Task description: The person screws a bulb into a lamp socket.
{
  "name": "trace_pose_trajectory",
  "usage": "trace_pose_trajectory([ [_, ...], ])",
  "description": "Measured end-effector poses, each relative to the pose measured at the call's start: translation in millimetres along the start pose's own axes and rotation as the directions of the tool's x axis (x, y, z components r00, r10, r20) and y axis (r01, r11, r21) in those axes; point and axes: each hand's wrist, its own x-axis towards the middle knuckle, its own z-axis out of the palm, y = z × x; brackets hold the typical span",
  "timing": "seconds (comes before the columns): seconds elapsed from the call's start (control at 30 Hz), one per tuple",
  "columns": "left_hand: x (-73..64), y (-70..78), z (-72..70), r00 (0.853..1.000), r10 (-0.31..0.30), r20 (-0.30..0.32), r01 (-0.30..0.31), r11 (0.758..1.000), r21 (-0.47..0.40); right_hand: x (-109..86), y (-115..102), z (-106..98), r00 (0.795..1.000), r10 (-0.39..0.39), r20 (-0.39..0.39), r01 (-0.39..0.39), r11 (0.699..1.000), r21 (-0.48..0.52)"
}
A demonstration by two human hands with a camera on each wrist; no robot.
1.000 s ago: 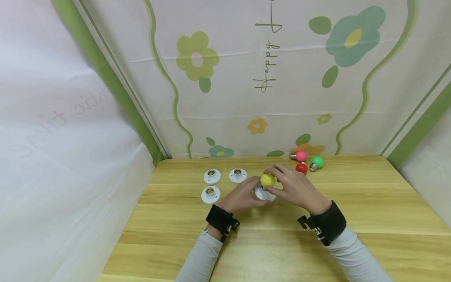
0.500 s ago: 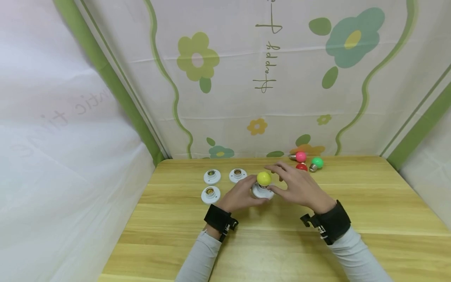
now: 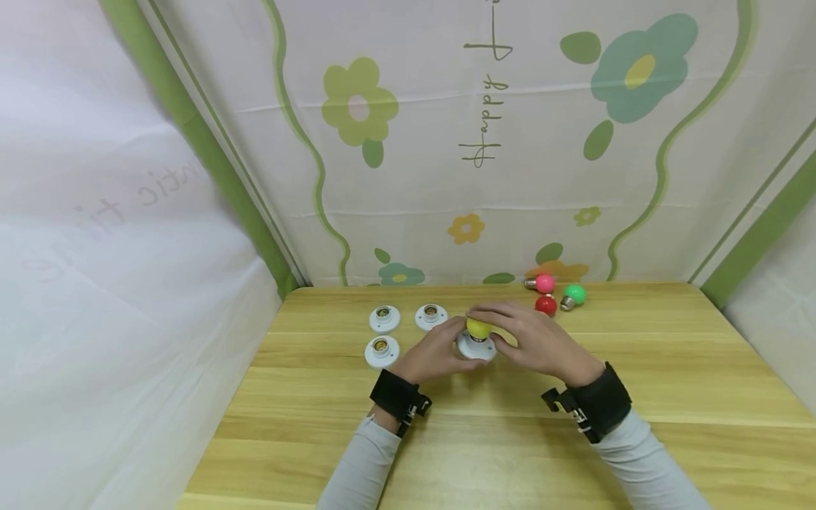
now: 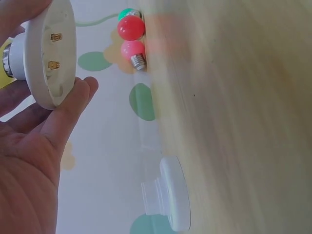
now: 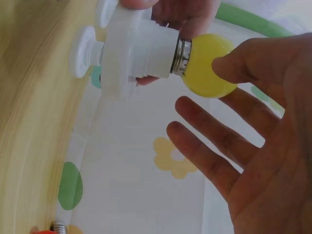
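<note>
My left hand [image 3: 440, 353] grips a round white lamp socket [image 3: 474, 347] by its rim, holding it above the table. In the left wrist view the underside of this socket [image 4: 54, 58] shows two brass contacts. A yellow bulb [image 5: 207, 66] stands in the socket's mouth, part of its metal screw base visible in the right wrist view. With thumb and fingers my right hand [image 3: 535, 340] pinches the bulb's globe. Two of that hand's fingers [image 5: 214, 146] stretch out apart from the bulb.
Three more white sockets, a back left one [image 3: 384, 319], a back right one [image 3: 431, 316] and a front one [image 3: 381, 351], sit on the wooden table [image 3: 446, 453]. At the back right lie a pink bulb [image 3: 545, 283], a red bulb [image 3: 545, 305] and a green bulb [image 3: 576, 293]. A printed curtain hangs behind.
The right hand's fingers came off the yellow bulb half a second ago, leaving its globe in plain sight, and now close over it again. The left hand has shifted slightly left with the socket.
</note>
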Motion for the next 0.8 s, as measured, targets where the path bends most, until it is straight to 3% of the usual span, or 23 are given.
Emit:
trace_pose_trajectory([
  [0.53, -0.2, -1.5, 1.2, 1.000, -0.010, 0.001, 0.010, 1.000, 0.021, 0.8, -1.3, 4.2, 0.999, 0.040, -0.027, -0.041, 0.999, -0.033],
  [0.8, -0.6, -0.1, 1.1, 1.000, -0.003, -0.003, 0.003, 1.000, 0.030, 2.2, -2.5, 5.8, 0.995, 0.056, -0.078, -0.061, 0.996, -0.069],
])
